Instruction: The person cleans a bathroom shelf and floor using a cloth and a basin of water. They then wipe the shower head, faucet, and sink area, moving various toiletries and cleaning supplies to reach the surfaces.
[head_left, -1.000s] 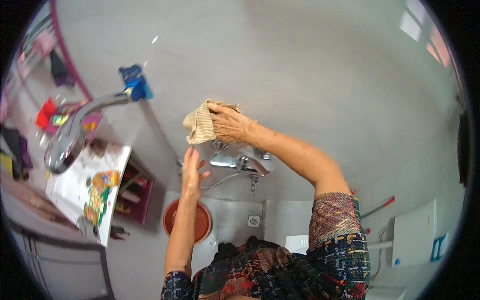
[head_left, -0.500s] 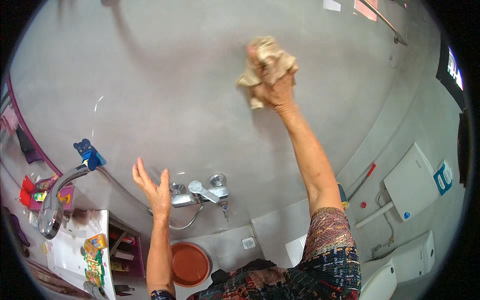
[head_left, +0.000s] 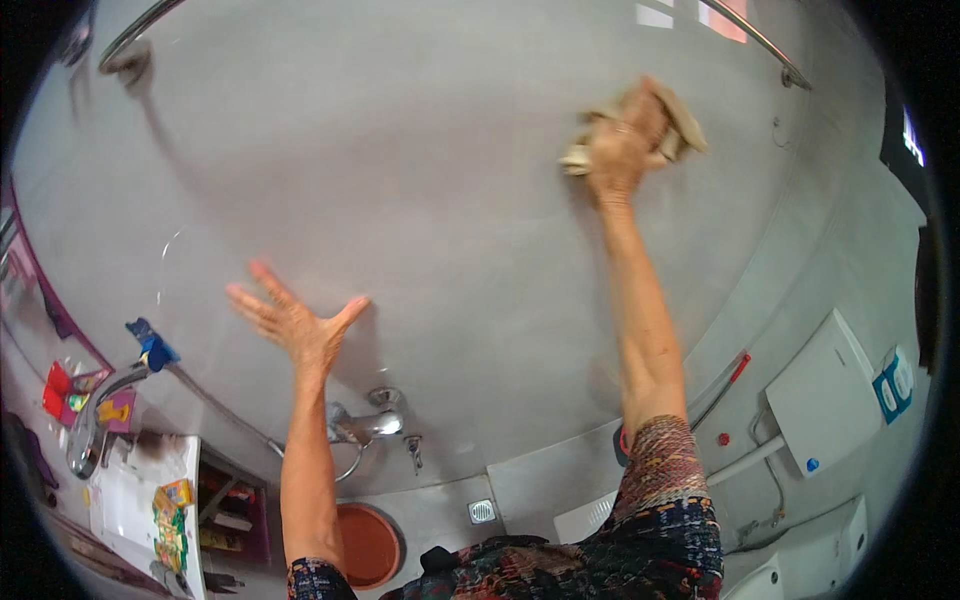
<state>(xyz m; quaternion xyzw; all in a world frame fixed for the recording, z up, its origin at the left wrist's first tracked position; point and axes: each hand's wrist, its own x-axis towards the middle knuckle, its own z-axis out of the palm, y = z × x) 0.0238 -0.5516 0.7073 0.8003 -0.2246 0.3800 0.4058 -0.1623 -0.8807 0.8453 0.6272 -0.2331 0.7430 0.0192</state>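
Observation:
My right hand (head_left: 620, 150) presses a crumpled beige cloth (head_left: 684, 122) against the grey wall (head_left: 430, 200), high up and right of centre. The hand and cloth are a little blurred. My left hand (head_left: 300, 325) has its fingers spread wide at the wall, lower and to the left, holding nothing. Just below it, the chrome mixer tap (head_left: 372, 425) is partly hidden by my left forearm.
A shower head (head_left: 88, 435) hangs at the left, above a white washbasin counter (head_left: 125, 500) with packets. Below stand a brown basin (head_left: 368, 548) and a floor drain (head_left: 482, 511). Metal rails (head_left: 765, 45) run along the upper wall. At right is a white cistern (head_left: 825, 395).
My right hand has slid the cloth to the right along the wall. The left hand has spread its fingers wider and moved slightly up. The whole view has shifted a little.

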